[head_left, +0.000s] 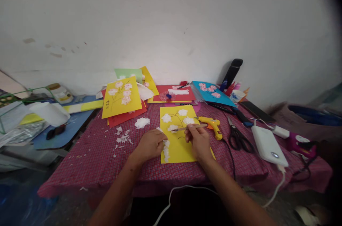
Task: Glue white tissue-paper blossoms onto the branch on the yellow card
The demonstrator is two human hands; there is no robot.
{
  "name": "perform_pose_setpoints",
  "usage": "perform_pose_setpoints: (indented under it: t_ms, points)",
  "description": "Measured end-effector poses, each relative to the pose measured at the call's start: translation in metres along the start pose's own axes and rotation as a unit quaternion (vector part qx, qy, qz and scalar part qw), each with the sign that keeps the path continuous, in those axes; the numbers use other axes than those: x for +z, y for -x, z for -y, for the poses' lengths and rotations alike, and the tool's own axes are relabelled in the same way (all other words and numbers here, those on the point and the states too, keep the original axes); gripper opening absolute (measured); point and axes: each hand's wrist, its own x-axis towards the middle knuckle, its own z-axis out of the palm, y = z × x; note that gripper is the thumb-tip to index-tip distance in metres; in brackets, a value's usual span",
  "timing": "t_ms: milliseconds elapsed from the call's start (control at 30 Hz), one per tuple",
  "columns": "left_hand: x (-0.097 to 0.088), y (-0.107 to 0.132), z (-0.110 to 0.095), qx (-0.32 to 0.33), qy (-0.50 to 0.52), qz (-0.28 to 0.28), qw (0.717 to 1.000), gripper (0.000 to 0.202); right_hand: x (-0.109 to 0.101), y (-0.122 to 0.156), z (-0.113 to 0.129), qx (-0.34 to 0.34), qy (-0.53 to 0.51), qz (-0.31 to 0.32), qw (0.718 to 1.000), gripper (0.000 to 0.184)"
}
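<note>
A yellow sheet of paper (180,153) lies in front of me, with thin drawn stems and several crumpled white tissue flowers (166,117) on it. My right hand (199,142) grips a thin wooden stick (191,127), whose darker tip touches a white flower (172,128) near the middle of the sheet. Over the sheet's left edge rests my left hand (151,144), its fingers closed; a bit of white paper (159,129) shows beside them, but I cannot tell what they hold. Below that hand's fingertips runs a crumpled white strip (166,153).
A yellow glue gun (213,124) lies right of the sheet, near black scissors (237,138) and a white power bank (269,145). Torn white scraps (124,138) and a tissue clump (142,123) are on the left. Finished yellow (121,97) and blue flower cards (213,93) stand behind.
</note>
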Motion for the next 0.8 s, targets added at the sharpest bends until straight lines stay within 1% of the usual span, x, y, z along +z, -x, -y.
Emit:
perform_pose_setpoints:
  t_ms: [100,433,500,633,667,733,800]
  points:
    - [0.003,0.001,0.003,-0.011,0.003,-0.004,1.0,0.035,0.0,0.0,0.0,0.005,-0.012,0.006,1.0,0.029]
    - [0.004,0.0,0.004,-0.101,-0.024,-0.018,0.994,0.038,0.002,0.002,0.004,0.017,-0.002,0.014,1.0,0.029]
    - [0.004,-0.001,0.006,-0.116,-0.012,-0.042,0.992,0.038,0.002,0.002,0.004,0.015,-0.001,0.016,1.0,0.029]
    - [0.001,-0.002,0.012,-0.158,0.006,-0.138,0.978,0.038,0.001,0.002,0.002,0.009,0.003,0.02,1.0,0.029]
    - [-0.001,-0.002,0.013,-0.172,-0.002,-0.153,0.973,0.037,0.001,0.002,0.002,0.01,0.004,0.02,1.0,0.029]
    - [-0.003,-0.003,0.014,-0.193,-0.031,-0.15,0.969,0.031,0.001,0.002,0.002,0.012,0.006,0.021,1.0,0.03]
    - [-0.004,-0.004,0.013,-0.206,-0.067,-0.119,0.969,0.025,0.001,0.003,0.002,0.01,0.007,0.022,1.0,0.03]
